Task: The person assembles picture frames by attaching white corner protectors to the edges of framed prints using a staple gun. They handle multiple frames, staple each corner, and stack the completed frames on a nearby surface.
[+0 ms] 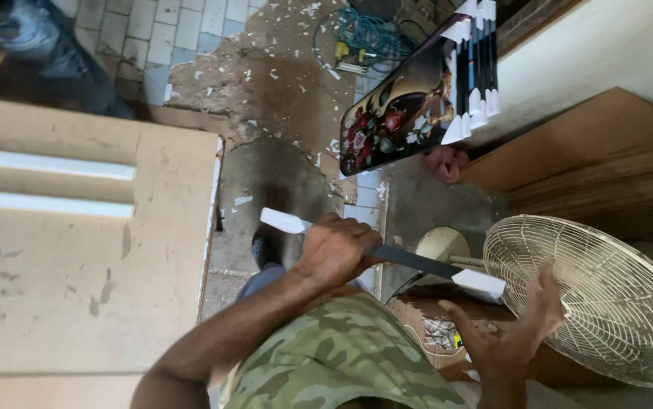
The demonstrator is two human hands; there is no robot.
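Cracked tile floor (281, 83) strewn with pale chips fills the top of the view, with a bare patch of brown ground where tiles are gone, and a wide sheet of pale fibreboard (76, 250) lies along the left side. Near the middle, the left hand (335, 250) is closed in a firm fist around a long dark framing strip (387, 254) with white-wrapped ends. That strip lies almost level across the view, its long axis running from upper left to lower right: one white end sticks out just past the fist toward the fibreboard, the other white end reaches toward the round cream wire fan guard (607, 299) on the right. The right hand (512, 333) is open, fingers spread, palm turned up, just below the strip's right-hand end and apart from it as far as can be told; it holds nothing. So the left hand carries the strip near its left third, and the free far end hangs nearest the right hand. Behind them a dark floral picture panel (398, 113) leans against stacked dark strips with white corner caps, beside a brown wooden board (607, 151). Another person's jeans (46, 45) show at top left
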